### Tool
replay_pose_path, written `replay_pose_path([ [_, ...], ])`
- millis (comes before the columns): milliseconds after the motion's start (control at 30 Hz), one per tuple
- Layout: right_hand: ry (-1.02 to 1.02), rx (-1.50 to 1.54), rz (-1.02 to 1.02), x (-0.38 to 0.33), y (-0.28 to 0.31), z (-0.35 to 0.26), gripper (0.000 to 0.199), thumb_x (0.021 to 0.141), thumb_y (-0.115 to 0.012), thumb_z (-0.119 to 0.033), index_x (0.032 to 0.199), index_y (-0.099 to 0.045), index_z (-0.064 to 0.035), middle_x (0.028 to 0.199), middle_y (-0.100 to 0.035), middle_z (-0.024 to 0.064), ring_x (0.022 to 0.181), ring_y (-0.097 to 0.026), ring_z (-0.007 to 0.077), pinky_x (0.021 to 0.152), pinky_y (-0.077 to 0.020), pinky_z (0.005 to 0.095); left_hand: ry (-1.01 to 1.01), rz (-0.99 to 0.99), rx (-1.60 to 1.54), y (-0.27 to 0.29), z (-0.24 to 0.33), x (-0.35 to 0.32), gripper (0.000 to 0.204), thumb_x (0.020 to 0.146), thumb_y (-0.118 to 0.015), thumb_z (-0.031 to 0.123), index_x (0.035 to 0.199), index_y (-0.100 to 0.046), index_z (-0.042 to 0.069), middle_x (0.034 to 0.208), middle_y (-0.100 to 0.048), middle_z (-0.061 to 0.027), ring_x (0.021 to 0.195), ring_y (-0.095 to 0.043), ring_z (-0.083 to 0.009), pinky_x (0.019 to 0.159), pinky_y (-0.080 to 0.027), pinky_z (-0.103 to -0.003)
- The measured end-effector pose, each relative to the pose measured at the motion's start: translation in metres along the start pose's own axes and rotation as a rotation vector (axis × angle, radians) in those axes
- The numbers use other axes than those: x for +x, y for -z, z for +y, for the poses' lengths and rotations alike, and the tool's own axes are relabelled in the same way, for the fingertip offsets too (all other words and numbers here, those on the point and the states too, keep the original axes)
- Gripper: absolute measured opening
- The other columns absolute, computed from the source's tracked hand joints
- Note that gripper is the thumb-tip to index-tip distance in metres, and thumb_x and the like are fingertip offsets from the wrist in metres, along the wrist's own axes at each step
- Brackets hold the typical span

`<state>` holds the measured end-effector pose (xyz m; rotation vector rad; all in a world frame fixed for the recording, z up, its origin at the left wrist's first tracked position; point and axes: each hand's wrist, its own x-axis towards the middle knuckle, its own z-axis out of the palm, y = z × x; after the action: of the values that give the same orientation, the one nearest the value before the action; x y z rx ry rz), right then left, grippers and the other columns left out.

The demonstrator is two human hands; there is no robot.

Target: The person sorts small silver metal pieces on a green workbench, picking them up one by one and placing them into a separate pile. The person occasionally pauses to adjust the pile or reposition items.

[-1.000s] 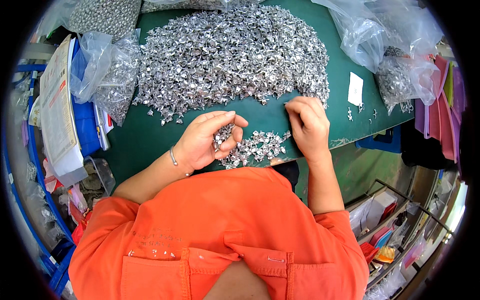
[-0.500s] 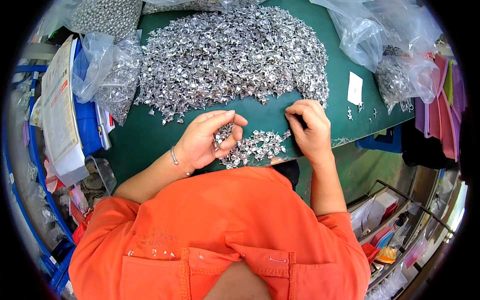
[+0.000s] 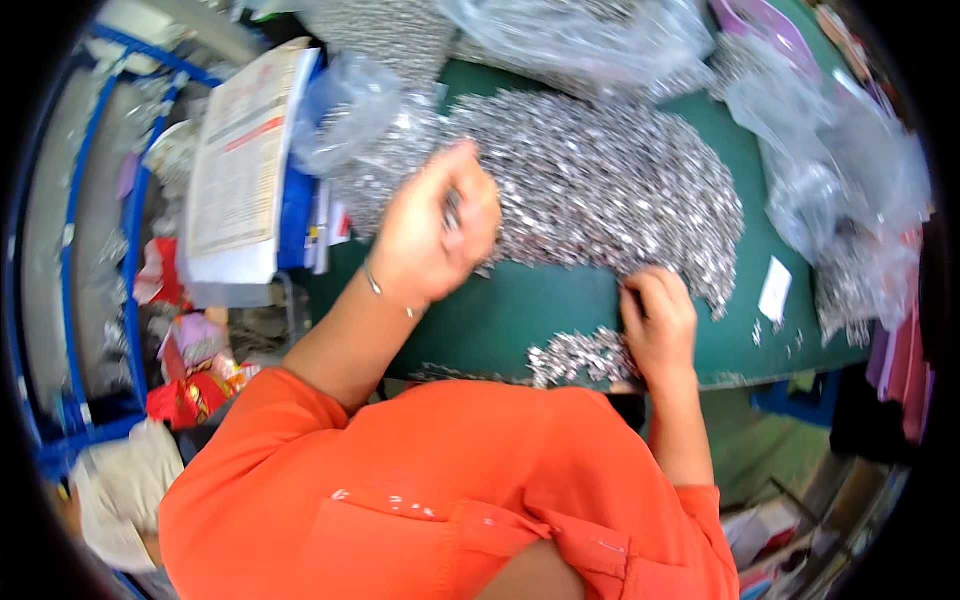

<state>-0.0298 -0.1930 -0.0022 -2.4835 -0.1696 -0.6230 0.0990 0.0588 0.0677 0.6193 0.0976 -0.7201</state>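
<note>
Metal parts: a broad heap of small shiny metal pieces (image 3: 600, 190) covers the far half of the green table (image 3: 520, 320); a smaller pile (image 3: 580, 355) lies at the near edge, just beside the right hand.
Left hand: the left hand (image 3: 435, 235) is raised over the near-left edge of the heap, fingers curled together around a few silvery pieces that show between thumb and fingers; a thin bracelet (image 3: 385, 292) circles the wrist.
Right hand: the right hand (image 3: 660, 325) rests on the table between the heap and the small pile, fingers bent down and pressed close; whether they pinch a piece cannot be told.
Clothing: orange sleeves (image 3: 420, 480) fill the lower frame.
Surroundings: clear plastic bags (image 3: 850, 170) holding more metal pieces lie to the right and along the far edge; a small white slip (image 3: 775, 290) sits near them. A printed paper sheet (image 3: 240, 160) lies on a blue crate (image 3: 298, 215) at left.
</note>
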Motion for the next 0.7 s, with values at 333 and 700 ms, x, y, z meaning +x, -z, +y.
replay_pose_path([
  [333,-0.280,0.141,-0.029,-0.016,0.045,0.018,0.009,0.085,-0.067,0.005,0.093,-0.066,0.0028,0.094,-0.067,0.0162,0.085,-0.066,0.0329,0.079,-0.0528,0.0374,-0.825,0.751,0.789,0.063,0.153,0.032,0.019,0.100,-0.058,0.021,0.102,-0.067,0.005,0.099,-0.069,-0.0078,0.085,-0.064,-0.0187,0.074,-0.048,-0.034],
  [700,-0.248,0.203,0.063,-0.029,0.030,0.016,0.015,0.078,-0.073,0.005,0.088,-0.066,-0.0028,0.088,-0.068,0.0107,0.082,-0.066,0.0293,0.073,-0.0532,0.0366,-1.259,0.654,0.843,0.051,0.132,0.033,0.027,0.103,-0.054,0.012,0.122,-0.059,-0.006,0.091,-0.062,-0.0056,0.072,-0.055,-0.0092,0.060,-0.042,-0.021],
])
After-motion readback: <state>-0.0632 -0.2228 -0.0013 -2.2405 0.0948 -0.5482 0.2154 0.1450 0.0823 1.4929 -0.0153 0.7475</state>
